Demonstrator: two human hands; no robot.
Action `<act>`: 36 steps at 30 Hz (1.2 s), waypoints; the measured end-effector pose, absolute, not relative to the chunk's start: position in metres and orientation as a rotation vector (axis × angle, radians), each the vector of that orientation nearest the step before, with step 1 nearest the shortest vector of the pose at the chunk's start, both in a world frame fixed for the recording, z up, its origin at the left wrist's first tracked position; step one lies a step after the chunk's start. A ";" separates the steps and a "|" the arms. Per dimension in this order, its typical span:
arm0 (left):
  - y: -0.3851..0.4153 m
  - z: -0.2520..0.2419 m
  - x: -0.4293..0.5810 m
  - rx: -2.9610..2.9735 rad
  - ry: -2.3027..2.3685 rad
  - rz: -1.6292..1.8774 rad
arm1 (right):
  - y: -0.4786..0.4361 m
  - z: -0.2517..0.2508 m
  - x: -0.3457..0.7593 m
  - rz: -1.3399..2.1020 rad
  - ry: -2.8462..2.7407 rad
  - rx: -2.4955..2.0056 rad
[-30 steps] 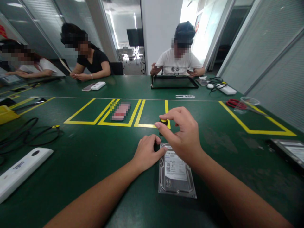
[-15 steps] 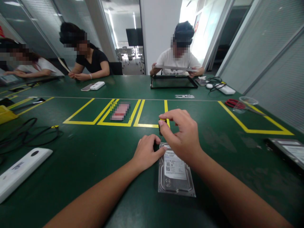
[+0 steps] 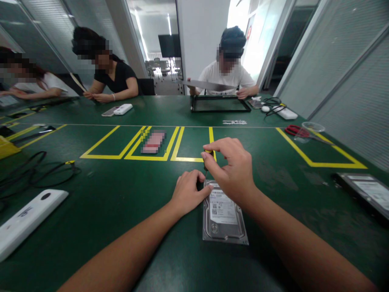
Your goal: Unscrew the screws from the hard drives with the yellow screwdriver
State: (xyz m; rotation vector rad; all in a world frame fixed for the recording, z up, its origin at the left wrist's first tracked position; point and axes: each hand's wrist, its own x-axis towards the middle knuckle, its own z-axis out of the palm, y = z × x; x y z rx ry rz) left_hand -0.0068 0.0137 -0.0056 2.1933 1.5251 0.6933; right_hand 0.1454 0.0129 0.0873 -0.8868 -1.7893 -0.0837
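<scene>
A silver hard drive (image 3: 224, 215) with a white label lies flat on the green table in front of me. My left hand (image 3: 189, 190) grips its far left corner, thumb on top and fingers curled at the edge. Above that same corner, my right hand (image 3: 232, 168) pinches a small screwdriver (image 3: 208, 152) with a dark handle and yellow cap. The screwdriver stands nearly upright, its thin shaft pointing down at the corner; my left fingers partly hide where the tip meets the drive.
A second hard drive (image 3: 369, 192) lies at the right. White power bank (image 3: 32, 223) and black cables (image 3: 33, 170) are at the left. Yellow tape (image 3: 146, 159) marks rectangles ahead. Red-handled scissors (image 3: 296, 130) lie beside a clear plastic cup (image 3: 311, 129). Co-workers sit across; one holds a flat panel (image 3: 209, 85).
Both my hands keep their hold at the drive's corner, with hardly any movement. Across the table, the co-worker's panel has tilted and shifted left. My view has moved slightly.
</scene>
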 end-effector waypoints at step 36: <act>0.008 0.004 0.004 2.123 1.652 0.663 | 0.013 0.091 0.148 -0.050 -1.841 -0.883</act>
